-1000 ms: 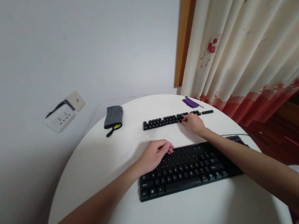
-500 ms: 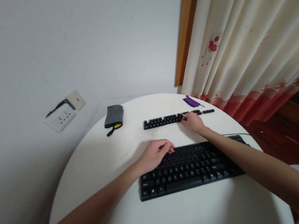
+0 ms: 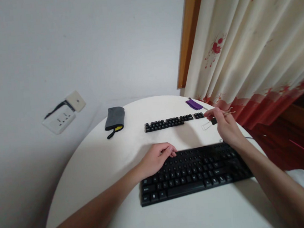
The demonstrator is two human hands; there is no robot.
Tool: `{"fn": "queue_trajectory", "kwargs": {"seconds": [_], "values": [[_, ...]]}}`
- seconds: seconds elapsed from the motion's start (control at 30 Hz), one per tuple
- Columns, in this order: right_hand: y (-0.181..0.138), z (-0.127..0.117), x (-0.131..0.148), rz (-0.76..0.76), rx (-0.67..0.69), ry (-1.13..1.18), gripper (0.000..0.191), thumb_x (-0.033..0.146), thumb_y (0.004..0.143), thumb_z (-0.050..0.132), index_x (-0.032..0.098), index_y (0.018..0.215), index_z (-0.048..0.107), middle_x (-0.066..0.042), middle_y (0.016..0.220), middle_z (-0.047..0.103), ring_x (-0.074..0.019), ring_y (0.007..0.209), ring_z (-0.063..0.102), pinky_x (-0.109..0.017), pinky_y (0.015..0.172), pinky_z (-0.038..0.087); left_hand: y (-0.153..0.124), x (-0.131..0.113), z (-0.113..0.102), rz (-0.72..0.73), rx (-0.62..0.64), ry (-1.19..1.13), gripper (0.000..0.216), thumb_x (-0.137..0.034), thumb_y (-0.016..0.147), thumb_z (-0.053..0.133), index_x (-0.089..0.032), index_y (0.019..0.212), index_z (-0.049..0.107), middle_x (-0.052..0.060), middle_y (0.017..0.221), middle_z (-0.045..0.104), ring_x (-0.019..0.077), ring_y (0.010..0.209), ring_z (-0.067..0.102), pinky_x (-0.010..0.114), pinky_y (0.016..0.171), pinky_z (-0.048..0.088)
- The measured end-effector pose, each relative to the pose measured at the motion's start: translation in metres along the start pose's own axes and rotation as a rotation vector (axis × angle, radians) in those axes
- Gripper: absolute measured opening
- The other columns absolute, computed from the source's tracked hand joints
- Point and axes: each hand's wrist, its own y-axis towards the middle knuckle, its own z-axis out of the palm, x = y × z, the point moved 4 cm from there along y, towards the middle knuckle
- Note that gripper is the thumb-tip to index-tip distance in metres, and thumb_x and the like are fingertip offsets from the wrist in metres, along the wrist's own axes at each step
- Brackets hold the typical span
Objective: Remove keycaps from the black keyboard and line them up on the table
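- Head view: a round white table (image 3: pixel 90 177) carries everything; a black keyboard (image 3: pixel 187 178) lies on its near part, reaching toward the right edge.
- The left hand (image 3: pixel 156 159) rests on the keyboard's far left corner, fingers loosely curled; whether anything is inside the curl, I cannot tell.
- The right hand (image 3: pixel 227 126) is pinched narrow on a small wire tool (image 3: pixel 207 126) with a black middle, above the table toward its right edge, beyond the keyboard.
- Black keycaps (image 3: pixel 165 124) stand in rows between the keyboard and the table's far edge; a small group (image 3: pixel 198 115) sits at their right end, past a narrow gap, near the right fingertips.
- Close to the far left edge lies a grey pouch (image 3: pixel 115 116) with a yellow lining and black loop.
- Near the far right edge lies a purple cloth item (image 3: pixel 193 104).
- A thin cable (image 3: pixel 249 138) runs beyond the keyboard toward the right edge.
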Motion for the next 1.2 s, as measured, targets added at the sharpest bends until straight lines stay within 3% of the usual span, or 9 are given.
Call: {"fn": "queue_trajectory", "kwargs": {"seconds": [0.07, 0.2, 0.4, 0.97, 1.2], "values": [[-0.019, -0.010, 0.005, 0.015, -0.006, 0.017, 0.050, 0.052, 0.099, 0.031, 0.018, 0.091, 0.067, -0.004, 0.076, 0.062, -0.0166, 0.068, 0.055, -0.027, 0.064, 0.042, 0.000, 0.002, 0.000, -0.004, 0.002, -0.001, 0.030, -0.031, 0.099, 0.046, -0.016, 0.092, 0.071, 0.005, 0.088, 0.074, 0.0171, 0.087, 0.068, 0.029, 0.082, 0.051], [-0.046, -0.008, 0.003, 0.161, 0.229, -0.012, 0.037, 0.041, 0.096, 0.041, 0.020, 0.072, 0.059, 0.003, 0.052, 0.047, -0.0132, 0.049, 0.043, -0.025, 0.049, 0.032, 0.001, 0.006, 0.000, -0.007, 0.003, 0.000, 0.028, -0.031, 0.099, 0.047, -0.017, 0.095, 0.071, 0.005, 0.090, 0.074, 0.0173, 0.088, 0.068, 0.029, 0.083, 0.051], [-0.058, 0.006, 0.002, 0.157, 0.467, -0.141, 0.033, 0.032, 0.091, 0.046, 0.020, 0.061, 0.052, 0.003, 0.049, 0.053, -0.0122, 0.047, 0.047, -0.025, 0.052, 0.035, 0.002, 0.005, 0.000, -0.014, 0.001, 0.028, 0.031, -0.034, 0.100, 0.045, -0.017, 0.095, 0.071, 0.005, 0.089, 0.074, 0.0178, 0.087, 0.068, 0.029, 0.083, 0.051], [-0.071, 0.021, 0.013, -0.007, 0.554, -0.358, 0.029, 0.024, 0.089, 0.048, 0.021, 0.060, 0.049, 0.001, 0.053, 0.056, -0.0128, 0.050, 0.047, -0.026, 0.055, 0.030, 0.004, 0.003, 0.000, -0.008, -0.001, 0.080, 0.030, -0.033, 0.100, 0.045, -0.018, 0.095, 0.071, 0.004, 0.088, 0.074, 0.0181, 0.086, 0.068, 0.031, 0.083, 0.052], [-0.084, 0.026, 0.026, -0.156, 0.617, -0.632, 0.027, 0.029, 0.094, 0.046, 0.021, 0.072, 0.061, -0.006, 0.066, 0.066, -0.0186, 0.060, 0.057, -0.029, 0.059, 0.031, 0.004, 0.001, 0.000, -0.012, -0.003, 0.089, 0.032, -0.035, 0.100, 0.045, -0.018, 0.095, 0.071, 0.004, 0.088, 0.074, 0.0182, 0.087, 0.068, 0.032, 0.084, 0.052]]}}
